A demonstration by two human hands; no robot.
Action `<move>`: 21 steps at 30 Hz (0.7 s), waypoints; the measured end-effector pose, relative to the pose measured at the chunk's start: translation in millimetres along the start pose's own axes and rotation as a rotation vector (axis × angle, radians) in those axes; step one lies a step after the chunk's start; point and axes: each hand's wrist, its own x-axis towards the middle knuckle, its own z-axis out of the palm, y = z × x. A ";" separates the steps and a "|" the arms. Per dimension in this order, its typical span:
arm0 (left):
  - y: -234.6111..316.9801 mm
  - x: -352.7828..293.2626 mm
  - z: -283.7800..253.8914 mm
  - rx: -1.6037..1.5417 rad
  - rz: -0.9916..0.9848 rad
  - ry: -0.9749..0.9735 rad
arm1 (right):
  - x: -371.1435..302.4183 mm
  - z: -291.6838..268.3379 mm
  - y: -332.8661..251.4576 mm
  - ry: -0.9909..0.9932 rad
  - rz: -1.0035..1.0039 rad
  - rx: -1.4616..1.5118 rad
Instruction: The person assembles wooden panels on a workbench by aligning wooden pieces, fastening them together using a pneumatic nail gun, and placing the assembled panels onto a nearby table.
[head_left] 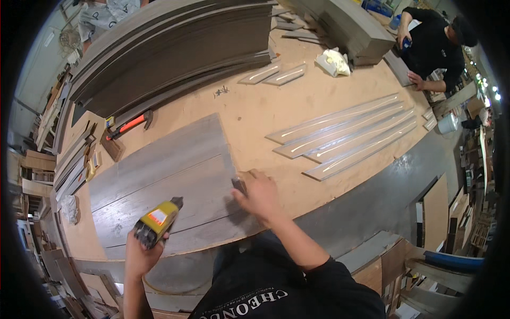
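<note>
My left hand (142,256) is closed round the handle of a yellow and black nail gun (158,218). The gun's dark nose points up and right, over a grey wood-grain panel (175,159) on the table. At the panel's right edge my right hand (260,195) pinches a small dark grey piece (238,185) between thumb and fingers. Part of that piece is hidden by the hand. A lengthwise seam crosses the panel, with another nearer to me.
Glue-lined grey strips (345,133) lie on the table (244,111) to the right. A hammer (133,125) rests beyond the panel, before a stack of dark panels (180,64). A crumpled white bag (333,63) sits farther back. At far right a co-worker (433,50) handles a grey board (398,68).
</note>
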 end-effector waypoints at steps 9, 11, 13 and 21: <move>62.4 109.7 48.7 0.355 0.115 -0.237 | -1.3 19.0 18.8 -0.299 0.254 0.265; 74.3 118.1 55.5 0.391 0.011 -0.210 | -1.4 21.8 19.4 -0.296 0.265 0.284; 79.2 125.9 60.5 0.424 -0.025 -0.227 | -1.0 24.7 20.4 -0.271 0.229 0.282; 68.5 136.9 65.8 0.403 -0.118 -0.293 | -2.5 25.5 21.5 -0.234 0.222 0.308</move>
